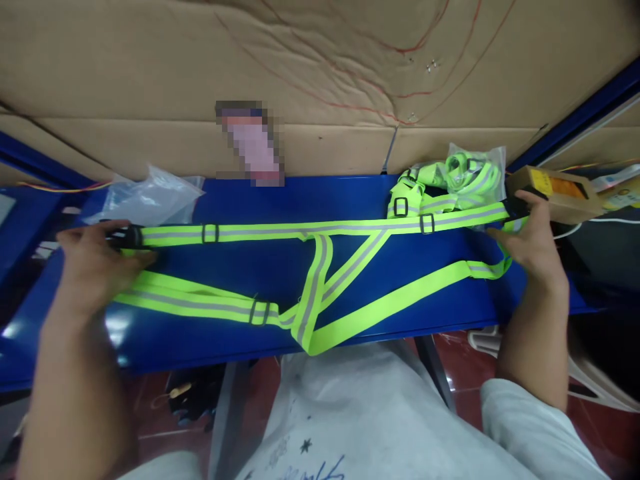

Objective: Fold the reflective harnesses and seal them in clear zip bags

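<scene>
A neon yellow-green reflective harness (280,232) with grey stripes and black slide buckles is stretched across the blue table. My left hand (97,260) is closed around its left end, at a black buckle (127,237). At the other end, my right hand (535,237) grips the strap by another black buckle, partly hidden by the fingers. Between the hands the upper strap runs taut and nearly level. Lower straps (400,303) hang slack and cross near the table's front edge, where one folds to a point.
Behind the harness, more yellow-green straps (460,177) lie coiled, partly in a clear bag. A clear plastic bag (150,197) rests at back left. A small cardboard box (557,193) sits right. Cardboard with red wires (320,73) backs the blue table (240,200). A blurred-out object leans there.
</scene>
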Available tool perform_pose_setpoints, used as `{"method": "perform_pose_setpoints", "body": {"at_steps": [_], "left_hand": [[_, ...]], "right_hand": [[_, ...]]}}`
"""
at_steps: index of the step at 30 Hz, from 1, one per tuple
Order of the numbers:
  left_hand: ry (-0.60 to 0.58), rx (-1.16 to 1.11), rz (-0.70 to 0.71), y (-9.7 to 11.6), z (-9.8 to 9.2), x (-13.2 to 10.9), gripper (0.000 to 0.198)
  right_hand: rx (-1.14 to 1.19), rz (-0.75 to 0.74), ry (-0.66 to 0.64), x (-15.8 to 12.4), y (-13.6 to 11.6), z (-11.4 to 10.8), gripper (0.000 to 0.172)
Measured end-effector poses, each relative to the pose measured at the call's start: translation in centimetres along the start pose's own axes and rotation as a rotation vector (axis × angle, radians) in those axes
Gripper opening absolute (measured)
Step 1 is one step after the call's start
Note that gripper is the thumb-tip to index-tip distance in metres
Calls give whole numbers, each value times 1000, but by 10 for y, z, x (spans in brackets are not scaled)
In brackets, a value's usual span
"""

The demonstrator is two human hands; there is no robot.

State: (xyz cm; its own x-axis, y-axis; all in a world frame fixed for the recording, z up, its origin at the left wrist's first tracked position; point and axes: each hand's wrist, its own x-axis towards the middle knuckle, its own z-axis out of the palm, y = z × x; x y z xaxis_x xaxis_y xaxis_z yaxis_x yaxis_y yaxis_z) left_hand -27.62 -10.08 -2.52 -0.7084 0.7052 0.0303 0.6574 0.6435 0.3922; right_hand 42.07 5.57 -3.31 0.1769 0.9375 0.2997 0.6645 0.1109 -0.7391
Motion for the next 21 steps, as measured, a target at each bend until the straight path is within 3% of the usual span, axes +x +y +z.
{"method": "perform_pose_setpoints", "body": {"at_steps": [2, 7, 9, 14, 17, 21], "left_hand": [[-20, 62, 21, -2, 3, -5, 91], [16, 358, 154, 12, 8, -30, 73], [11, 531, 224, 20, 9, -33, 57], [-280, 696, 238, 30, 8, -14, 44], [-250, 684, 234, 32, 2, -11, 42], [-136, 628, 202, 32, -20, -26, 49]], "right_hand": [[-296, -76, 44, 1, 7, 4, 89], [-720, -2, 153, -4, 9, 13, 76], [-776, -18, 244, -8, 3, 14, 69], [-803, -54, 383, -10, -9, 12, 75], [-794, -78, 448, -10, -6, 7, 79], [-762, -150, 600, -5, 1, -11, 84]]}}
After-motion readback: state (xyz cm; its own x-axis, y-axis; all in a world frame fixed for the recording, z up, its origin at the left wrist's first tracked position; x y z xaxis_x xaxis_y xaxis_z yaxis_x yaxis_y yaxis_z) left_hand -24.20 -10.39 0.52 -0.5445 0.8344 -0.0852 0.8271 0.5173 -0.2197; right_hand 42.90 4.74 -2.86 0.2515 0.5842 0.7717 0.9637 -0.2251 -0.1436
